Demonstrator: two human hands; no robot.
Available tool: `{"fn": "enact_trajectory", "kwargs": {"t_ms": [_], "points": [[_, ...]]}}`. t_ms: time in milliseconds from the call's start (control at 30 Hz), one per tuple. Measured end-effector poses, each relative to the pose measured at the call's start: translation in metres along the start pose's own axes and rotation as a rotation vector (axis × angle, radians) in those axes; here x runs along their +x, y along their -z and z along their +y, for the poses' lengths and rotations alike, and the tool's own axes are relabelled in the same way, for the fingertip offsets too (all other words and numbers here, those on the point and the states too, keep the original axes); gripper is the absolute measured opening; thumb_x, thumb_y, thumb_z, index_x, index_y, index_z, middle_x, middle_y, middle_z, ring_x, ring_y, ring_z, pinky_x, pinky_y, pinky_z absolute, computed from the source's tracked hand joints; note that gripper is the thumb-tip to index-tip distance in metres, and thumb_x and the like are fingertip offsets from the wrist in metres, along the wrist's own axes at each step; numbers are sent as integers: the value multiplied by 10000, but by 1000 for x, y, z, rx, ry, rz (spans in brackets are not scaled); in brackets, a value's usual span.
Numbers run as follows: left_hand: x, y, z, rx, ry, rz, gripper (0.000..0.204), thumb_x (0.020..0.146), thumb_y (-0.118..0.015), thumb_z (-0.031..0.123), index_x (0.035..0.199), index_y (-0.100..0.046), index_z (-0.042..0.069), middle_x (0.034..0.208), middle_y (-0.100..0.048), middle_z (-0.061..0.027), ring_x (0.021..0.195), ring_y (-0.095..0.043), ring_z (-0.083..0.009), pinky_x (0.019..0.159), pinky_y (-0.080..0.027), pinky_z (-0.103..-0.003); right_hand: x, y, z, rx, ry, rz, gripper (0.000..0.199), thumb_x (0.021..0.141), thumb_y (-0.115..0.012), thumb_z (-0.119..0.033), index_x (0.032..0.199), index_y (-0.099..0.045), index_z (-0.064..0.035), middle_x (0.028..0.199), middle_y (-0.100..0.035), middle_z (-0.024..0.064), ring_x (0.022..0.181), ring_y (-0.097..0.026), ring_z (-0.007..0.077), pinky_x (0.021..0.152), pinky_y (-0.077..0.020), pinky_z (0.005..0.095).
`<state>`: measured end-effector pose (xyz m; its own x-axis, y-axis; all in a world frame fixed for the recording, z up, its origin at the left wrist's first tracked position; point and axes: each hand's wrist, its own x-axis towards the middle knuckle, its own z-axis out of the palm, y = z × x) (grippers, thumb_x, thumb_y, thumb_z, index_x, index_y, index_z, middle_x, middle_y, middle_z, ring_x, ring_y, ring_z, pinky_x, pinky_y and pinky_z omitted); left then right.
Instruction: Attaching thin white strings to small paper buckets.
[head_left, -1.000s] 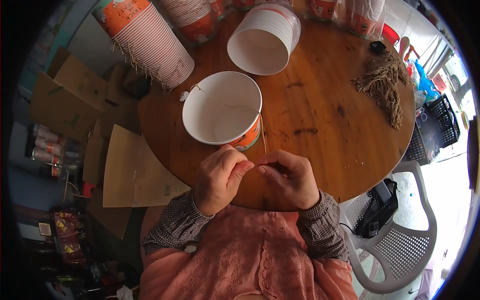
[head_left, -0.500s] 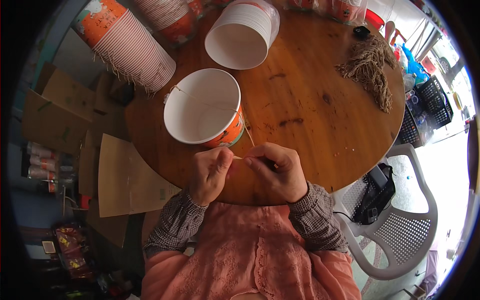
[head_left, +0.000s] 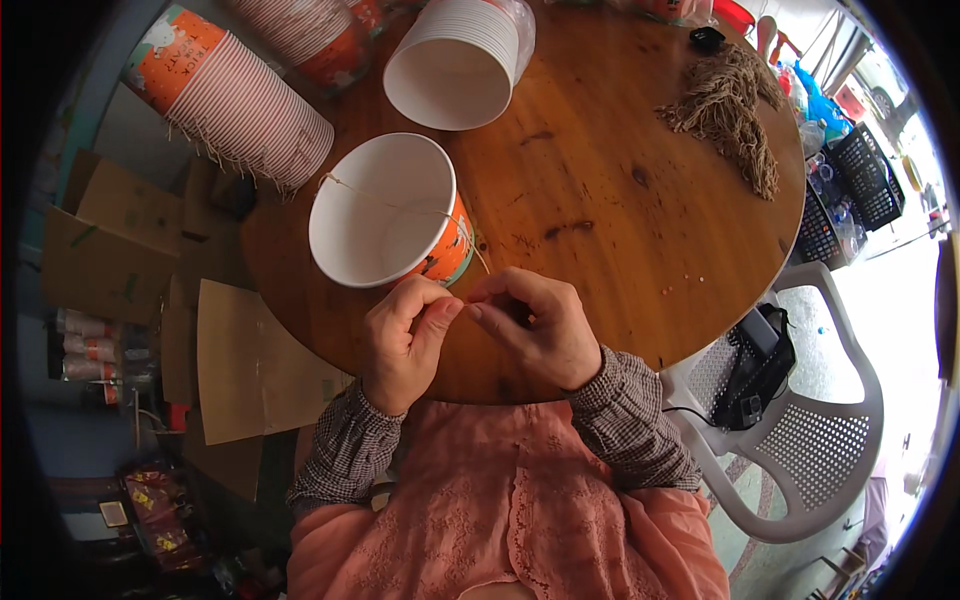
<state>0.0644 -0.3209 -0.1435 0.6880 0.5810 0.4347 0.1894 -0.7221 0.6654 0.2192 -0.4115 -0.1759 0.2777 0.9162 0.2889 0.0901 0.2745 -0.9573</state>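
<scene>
A white-lined paper bucket with an orange printed outside lies tipped on the table, its mouth toward me. A thin tan string starts at the bucket's left rim, crosses its mouth and passes over the right rim to my fingers. My left hand is closed in a pinch at the string's end, thumb against forefinger. Tip to tip with it, my right hand pinches the string as well. The fingertips hide the end of the string, so a knot there cannot be made out.
Nested white buckets lie beyond. A long stack of orange buckets with strings hanging off stands at left. A bundle of tan strings lies at right on the round wooden table. Beside it are a plastic chair and cardboard.
My fingertips have come closer together, and the short piece of string that showed between them is now covered. The whole view has shifted slightly; the bucket rests as before.
</scene>
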Motion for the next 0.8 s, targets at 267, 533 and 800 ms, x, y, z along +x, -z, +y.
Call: {"fn": "enact_trajectory", "kwargs": {"t_ms": [267,533,800], "points": [[-2,-1,1,18,-20,-22,100,913,-634,83,903,-562,13,776,-599,-94,682,-594,-229,633,-476,-313,1,0,13,227,-83,-25,95,900,-652,-73,951,-631,4,751,-583,-22,690,-492,24,614,-437,208],[-10,5,-1,-331,316,-63,347,1037,-432,291,967,-608,0,743,-572,-28,657,-531,-73,601,-431,-219,-1,6,9,214,-103,-8,66,906,-646,-45,937,-632,11,818,-610,-15,782,-542,34,701,-459,204],[-2,-15,9,-196,322,4,242,969,-575,126,765,-569,-4,618,-544,-27,519,-507,-88,488,-402,-247,-3,3,9,177,-66,18,67,886,-643,-44,932,-629,4,757,-595,15,700,-521,55,639,-458,223]]}}
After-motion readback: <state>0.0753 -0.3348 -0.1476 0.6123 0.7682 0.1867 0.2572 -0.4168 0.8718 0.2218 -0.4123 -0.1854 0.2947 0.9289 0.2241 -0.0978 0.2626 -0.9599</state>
